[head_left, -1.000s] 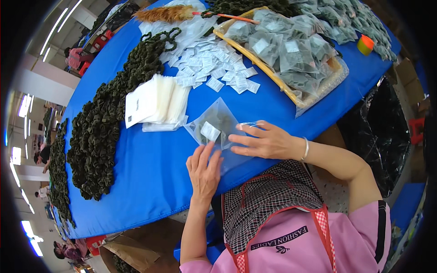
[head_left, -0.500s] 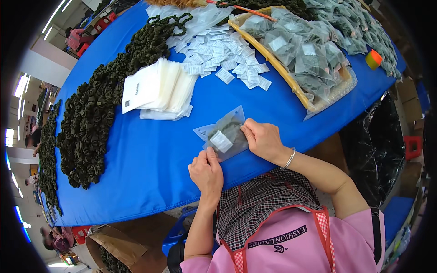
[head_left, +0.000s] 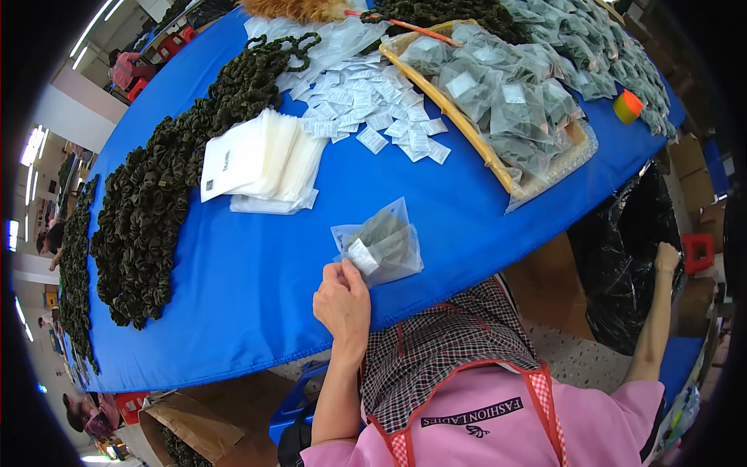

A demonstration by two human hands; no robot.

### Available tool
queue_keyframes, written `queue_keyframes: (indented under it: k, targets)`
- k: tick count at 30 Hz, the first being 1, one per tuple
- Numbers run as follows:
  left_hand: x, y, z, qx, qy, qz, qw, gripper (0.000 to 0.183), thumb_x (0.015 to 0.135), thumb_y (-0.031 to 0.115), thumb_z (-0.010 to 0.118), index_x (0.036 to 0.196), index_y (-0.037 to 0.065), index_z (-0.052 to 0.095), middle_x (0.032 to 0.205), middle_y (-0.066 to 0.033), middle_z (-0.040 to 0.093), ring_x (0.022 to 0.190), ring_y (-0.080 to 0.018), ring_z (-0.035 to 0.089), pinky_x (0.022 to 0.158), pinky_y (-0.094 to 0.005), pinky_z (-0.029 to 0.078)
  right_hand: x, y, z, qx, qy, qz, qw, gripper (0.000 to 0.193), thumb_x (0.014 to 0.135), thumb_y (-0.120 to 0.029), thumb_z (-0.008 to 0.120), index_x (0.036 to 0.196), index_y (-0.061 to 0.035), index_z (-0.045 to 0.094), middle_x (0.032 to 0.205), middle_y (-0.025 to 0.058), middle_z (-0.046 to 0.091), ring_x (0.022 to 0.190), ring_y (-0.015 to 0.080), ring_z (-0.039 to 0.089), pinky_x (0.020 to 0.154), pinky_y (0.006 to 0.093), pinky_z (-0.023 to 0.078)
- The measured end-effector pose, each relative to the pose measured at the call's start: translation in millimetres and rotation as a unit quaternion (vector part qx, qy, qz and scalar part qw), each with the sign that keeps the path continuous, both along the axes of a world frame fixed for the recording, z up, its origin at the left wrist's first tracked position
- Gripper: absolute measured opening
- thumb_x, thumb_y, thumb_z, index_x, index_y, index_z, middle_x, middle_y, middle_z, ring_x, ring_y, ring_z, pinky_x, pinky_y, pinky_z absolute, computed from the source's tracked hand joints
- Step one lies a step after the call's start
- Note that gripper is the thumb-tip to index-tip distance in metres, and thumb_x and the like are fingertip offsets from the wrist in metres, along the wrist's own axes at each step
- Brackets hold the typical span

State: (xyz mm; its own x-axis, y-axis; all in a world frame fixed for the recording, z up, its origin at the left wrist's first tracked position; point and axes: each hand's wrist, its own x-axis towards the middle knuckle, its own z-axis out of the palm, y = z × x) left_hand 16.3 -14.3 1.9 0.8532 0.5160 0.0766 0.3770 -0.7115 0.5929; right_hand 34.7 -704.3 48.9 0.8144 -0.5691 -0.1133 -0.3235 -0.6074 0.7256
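Between thumb and fingers, my left hand [head_left: 343, 300] pinches the lower left corner of a frosted plastic bag [head_left: 393, 249] just above the blue table [head_left: 257, 272]. A dark green fabric scrunchie shows through it, along with a small white label [head_left: 362, 255]. Out at the far right, my right hand [head_left: 666, 258] is closed in a fist over the black plastic sack [head_left: 626, 257] beside the table. Whatever may be in that fist is hidden.
Dark green scrunchies [head_left: 148, 218] lie heaped at the left. A stack of flat bags [head_left: 253, 159] and scattered white labels [head_left: 372, 140] sit mid-table. Filled bags [head_left: 513, 109] fill a yellow-rimmed tray [head_left: 455, 109] at the back right. An orange-and-yellow tape roll [head_left: 627, 107] stands near the right edge.
My right hand has let go of the bag and swung far right to the black sack. My left hand keeps the bag, which now tilts. The whole view has shifted slightly.
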Motion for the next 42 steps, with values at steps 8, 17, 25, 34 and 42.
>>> queue_keyframes:
  k: [8, 17, 25, 34, 42]
  targets:
    - [-2.0, -10.1, 7.6, -0.037, 0.007, -0.005, 0.999, 0.023, 0.093, 0.026, 0.053, 0.087, 0.004, 0.057, 0.059, -0.0074, 0.066, 0.055, -0.0269, 0.064, 0.053, -0.0386, 0.047, -7.3, 352.7, -18.3, 0.622, -0.328, 0.278, 0.654, 0.017, 0.080, -0.013, 0.068, 0.093, -0.0040, 0.065, 0.083, 0.0141, 0.065, 0.066, 0.0271, 0.064, 0.059, 0.0338, 0.051]
    - [-6.4, -10.1, 4.0, -0.056, -0.042, -0.001, 0.998, 0.018, 0.091, 0.018, 0.057, 0.094, 0.001, 0.053, 0.060, -0.0110, 0.061, 0.052, -0.0225, 0.058, 0.050, -0.0359, 0.042, 59.2, 533.8, -27.9, 0.876, -0.079, 0.197, 0.434, 0.066, 0.077, -0.026, 0.072, 0.131, -0.0026, 0.042, 0.112, 0.0215, 0.060, 0.101, 0.0344, 0.061, 0.086, 0.0372, 0.048]
    - [-5.0, -5.0, -1.9, -0.078, -0.077, 0.003, 0.994, 0.012, 0.090, 0.014, 0.059, 0.090, 0.003, 0.056, 0.062, -0.0031, 0.057, 0.053, -0.0099, 0.050, 0.052, -0.0262, 0.041, 76.4, 384.1, 17.2, 0.911, -0.234, 0.180, 0.287, 0.052, 0.082, -0.001, 0.067, 0.128, -0.0088, 0.044, 0.115, 0.0042, 0.059, 0.099, 0.0124, 0.059, 0.084, 0.0296, 0.050]
    - [-3.0, -8.7, -5.8, -0.068, -0.066, 0.000, 0.995, 0.011, 0.089, 0.013, 0.060, 0.088, 0.002, 0.057, 0.062, -0.0021, 0.056, 0.051, -0.0091, 0.049, 0.049, -0.0252, 0.041, 151.7, 276.3, -4.4, 0.315, -0.475, 0.416, 0.708, 0.041, 0.076, -0.018, 0.069, 0.115, -0.0161, 0.055, 0.106, 0.0068, 0.055, 0.099, 0.0303, 0.053, 0.080, 0.0450, 0.046]
    - [-1.8, -20.0, 11.6, -0.060, -0.068, -0.015, 0.996, 0.012, 0.088, 0.011, 0.059, 0.095, 0.001, 0.057, 0.067, -0.0027, 0.057, 0.055, -0.0089, 0.051, 0.052, -0.0250, 0.042, 161.8, 309.3, -12.7, 0.361, -0.492, 0.302, 0.732, 0.018, 0.083, -0.011, 0.058, 0.101, -0.0103, 0.056, 0.092, 0.0098, 0.051, 0.089, 0.0298, 0.054, 0.069, 0.0413, 0.049]
